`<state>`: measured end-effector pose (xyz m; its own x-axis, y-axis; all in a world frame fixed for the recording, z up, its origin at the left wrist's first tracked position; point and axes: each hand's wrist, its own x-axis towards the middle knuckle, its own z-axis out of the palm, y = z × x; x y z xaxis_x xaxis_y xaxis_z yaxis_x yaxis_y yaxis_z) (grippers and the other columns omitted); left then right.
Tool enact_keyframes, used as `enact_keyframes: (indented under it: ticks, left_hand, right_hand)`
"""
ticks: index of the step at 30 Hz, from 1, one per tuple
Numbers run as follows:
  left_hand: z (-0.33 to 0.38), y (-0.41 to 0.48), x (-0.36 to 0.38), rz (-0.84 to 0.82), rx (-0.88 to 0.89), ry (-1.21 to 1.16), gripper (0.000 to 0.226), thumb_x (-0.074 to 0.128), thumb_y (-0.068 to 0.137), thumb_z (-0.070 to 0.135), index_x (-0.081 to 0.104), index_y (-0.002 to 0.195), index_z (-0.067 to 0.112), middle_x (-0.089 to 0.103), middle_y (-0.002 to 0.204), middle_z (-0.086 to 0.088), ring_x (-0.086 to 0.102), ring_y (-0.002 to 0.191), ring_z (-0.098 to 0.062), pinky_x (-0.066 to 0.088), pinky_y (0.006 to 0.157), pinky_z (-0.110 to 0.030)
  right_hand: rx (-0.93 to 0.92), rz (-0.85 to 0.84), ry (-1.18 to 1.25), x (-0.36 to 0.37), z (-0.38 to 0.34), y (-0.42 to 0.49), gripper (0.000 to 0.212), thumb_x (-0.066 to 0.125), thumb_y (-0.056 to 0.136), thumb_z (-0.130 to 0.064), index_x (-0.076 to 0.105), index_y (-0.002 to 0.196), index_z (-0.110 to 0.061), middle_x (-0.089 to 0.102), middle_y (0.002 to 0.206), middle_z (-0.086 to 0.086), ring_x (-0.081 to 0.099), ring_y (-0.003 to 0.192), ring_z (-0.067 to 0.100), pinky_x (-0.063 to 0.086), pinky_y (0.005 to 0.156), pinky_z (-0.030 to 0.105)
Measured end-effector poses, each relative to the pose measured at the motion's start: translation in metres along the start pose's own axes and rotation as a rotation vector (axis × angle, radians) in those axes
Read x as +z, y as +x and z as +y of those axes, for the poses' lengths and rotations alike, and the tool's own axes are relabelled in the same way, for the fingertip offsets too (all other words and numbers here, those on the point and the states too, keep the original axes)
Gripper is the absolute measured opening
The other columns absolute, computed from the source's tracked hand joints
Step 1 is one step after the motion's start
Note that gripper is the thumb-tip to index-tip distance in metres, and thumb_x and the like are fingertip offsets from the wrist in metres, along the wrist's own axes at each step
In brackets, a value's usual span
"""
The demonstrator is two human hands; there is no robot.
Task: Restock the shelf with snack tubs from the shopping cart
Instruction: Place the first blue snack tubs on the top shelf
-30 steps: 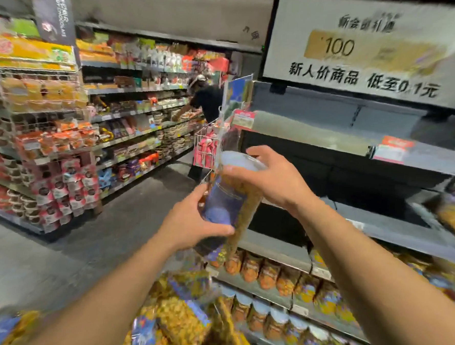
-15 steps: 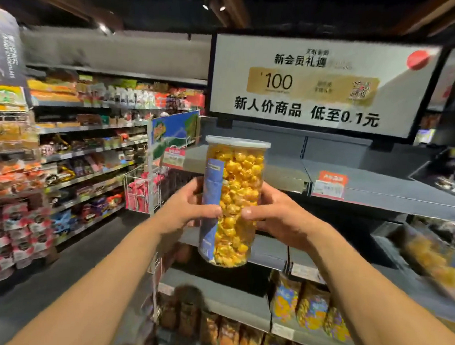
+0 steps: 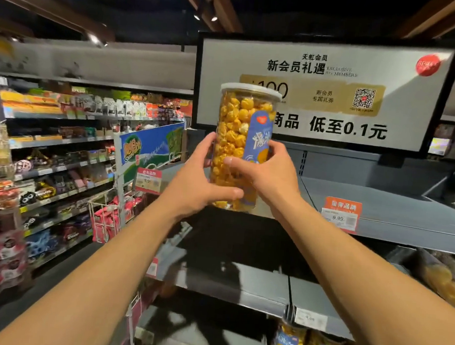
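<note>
Nearest to me are both forearms, reaching up and forward from the bottom corners. They meet at one tub, a clear cylinder of yellow popcorn with a white lid and a blue label strip turned toward my right.

My left hand cups the lower left wall, fingers curled round the back and the thumb laid across the front near the base, so it carries most of the weight. My right hand wraps the right side a little higher, thumb pressed to the front over the popcorn and fingers folded over the label. Both hands are closed firmly round the tub, neither wide nor pinched. I judge the two-handed hold is there to keep a tall, light container upright and to steer which way the label faces.

The tub stands almost vertical, its base about level with the front lip of the top shelf, which is bare grey metal with an orange price tag on its edge. From here I cannot tell whether the base touches the shelf yet. The next move looks like setting it down at the left end.

Beyond it hangs a white sign. Lower shelves hold more tubs. The cart is out of view.
</note>
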<state>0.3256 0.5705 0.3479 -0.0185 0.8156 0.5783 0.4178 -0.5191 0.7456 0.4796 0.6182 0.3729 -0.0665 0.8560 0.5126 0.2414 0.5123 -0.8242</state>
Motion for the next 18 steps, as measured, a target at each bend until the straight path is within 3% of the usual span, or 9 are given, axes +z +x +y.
enact_keyframes:
  ticks: [2,4,5,9,11,13,15,18]
  left_hand:
    - [-0.008,0.022,0.002,0.049,0.004,0.015,0.115,0.089,0.067,0.017,0.015,0.153,0.029,0.042,0.137,0.018,0.047,0.116,0.007,0.044,0.091,-0.016]
    - [-0.019,0.047,-0.001,0.108,-0.008,-0.004,0.097,0.085,0.069,0.006,0.026,0.143,0.029,0.051,0.122,0.019,0.055,0.097,0.015,0.048,0.082,-0.008]
    - [-0.027,0.059,-0.005,0.122,-0.014,-0.018,0.094,0.086,0.067,0.005,0.032,0.142,0.023,0.054,0.119,0.016,0.057,0.094,0.014,0.052,0.082,-0.01]
    - [-0.067,0.1,-0.02,0.049,-0.071,-0.14,0.104,0.096,0.049,0.023,0.044,0.139,0.018,0.065,0.121,0.006,0.067,0.104,-0.008,0.058,0.083,-0.025]
    - [-0.081,0.118,-0.022,0.017,-0.082,-0.18,0.095,0.093,0.057,0.01,0.045,0.138,0.02,0.066,0.119,0.007,0.068,0.103,-0.006,0.057,0.077,-0.021]
    - [-0.092,0.136,-0.022,-0.028,-0.089,-0.195,0.096,0.094,0.056,0.01,0.044,0.137,0.026,0.066,0.119,0.009,0.068,0.103,-0.005,0.057,0.079,-0.021]
    - [-0.106,0.158,-0.023,-0.049,-0.132,-0.218,0.103,0.095,0.051,0.015,0.042,0.139,0.027,0.066,0.123,0.005,0.067,0.108,-0.01,0.057,0.088,-0.032]
    - [-0.125,0.192,-0.022,-0.046,-0.209,-0.142,0.092,0.091,0.061,0.007,0.041,0.136,0.021,0.065,0.124,-0.001,0.066,0.109,-0.014,0.055,0.096,-0.041]
  right_hand:
    - [-0.012,0.007,0.03,0.009,0.003,0.017,0.1,0.079,0.045,-0.07,0.047,0.13,-0.028,0.063,0.118,-0.004,0.065,0.102,0.012,0.057,0.091,0.043]
    - [-0.009,-0.047,0.086,0.012,0.009,0.035,0.086,0.083,0.052,-0.061,0.047,0.124,-0.032,0.066,0.114,-0.005,0.067,0.1,0.011,0.057,0.089,0.045]
    - [-0.01,-0.089,0.092,0.012,0.013,0.045,0.08,0.087,0.056,-0.053,0.048,0.123,-0.033,0.068,0.113,-0.005,0.068,0.1,0.012,0.058,0.087,0.045]
    - [0.056,-0.281,0.099,0.014,0.03,0.082,0.078,0.09,0.069,-0.021,0.046,0.132,-0.031,0.07,0.116,-0.002,0.07,0.104,0.017,0.053,0.079,0.036]
    - [0.103,-0.321,0.077,0.021,0.038,0.099,0.074,0.088,0.073,-0.018,0.049,0.135,-0.029,0.068,0.121,-0.008,0.069,0.107,0.019,0.054,0.08,0.041]
    - [0.122,-0.298,0.086,0.028,0.047,0.118,0.069,0.088,0.074,-0.015,0.052,0.132,-0.025,0.067,0.122,-0.009,0.069,0.106,0.019,0.057,0.08,0.043]
    - [0.125,-0.254,0.087,0.035,0.057,0.139,0.07,0.09,0.071,-0.016,0.054,0.131,-0.023,0.068,0.121,-0.007,0.07,0.102,0.018,0.059,0.078,0.043]
    - [0.127,-0.234,0.051,0.047,0.074,0.176,0.073,0.091,0.068,-0.017,0.053,0.13,-0.024,0.065,0.122,-0.009,0.069,0.099,0.015,0.061,0.077,0.045]
